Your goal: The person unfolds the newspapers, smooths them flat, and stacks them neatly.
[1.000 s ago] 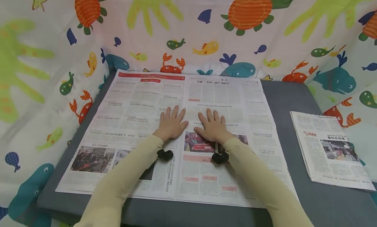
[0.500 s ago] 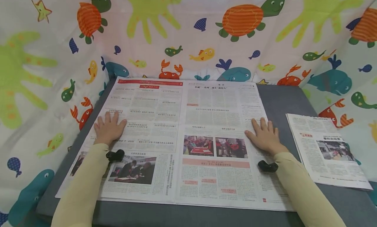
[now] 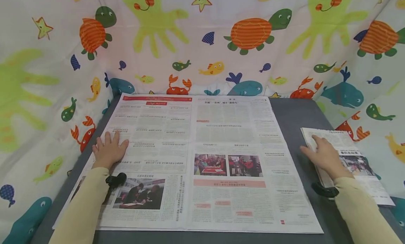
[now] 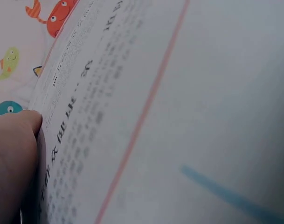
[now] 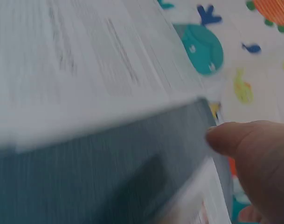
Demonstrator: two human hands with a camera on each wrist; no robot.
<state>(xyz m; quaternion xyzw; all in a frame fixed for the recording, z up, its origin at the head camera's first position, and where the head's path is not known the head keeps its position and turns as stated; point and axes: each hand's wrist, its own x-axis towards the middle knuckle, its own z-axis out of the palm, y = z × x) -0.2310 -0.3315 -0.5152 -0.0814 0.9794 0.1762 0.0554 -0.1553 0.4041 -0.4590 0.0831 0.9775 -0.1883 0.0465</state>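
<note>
A large newspaper (image 3: 223, 131) lies spread flat, with photos and a red banner along its top left. On its left page rests my left hand (image 3: 109, 152), palm down with fingers spread. In the left wrist view the thumb (image 4: 13, 154) sits at the printed sheet. My right hand (image 3: 327, 159) is over the left side of a folded newspaper (image 3: 364, 177), its index finger extended and thumb held apart. The right wrist view, somewhat blurred, shows that thumb (image 5: 249, 149) above the folded newspaper's corner (image 5: 202, 196). The palm's underside is hidden.
Both newspapers lie on a grey table (image 3: 292, 117), with a strip of its surface between them. A white cloth (image 3: 215, 29) printed with sea animals hangs behind and along both sides. Each wrist wears a black strap-on device (image 3: 326, 190).
Both hands first slid outward from the spread newspaper's middle. My right hand then crossed right to the folded newspaper, while my left stayed on the left page. The head view tilted up.
</note>
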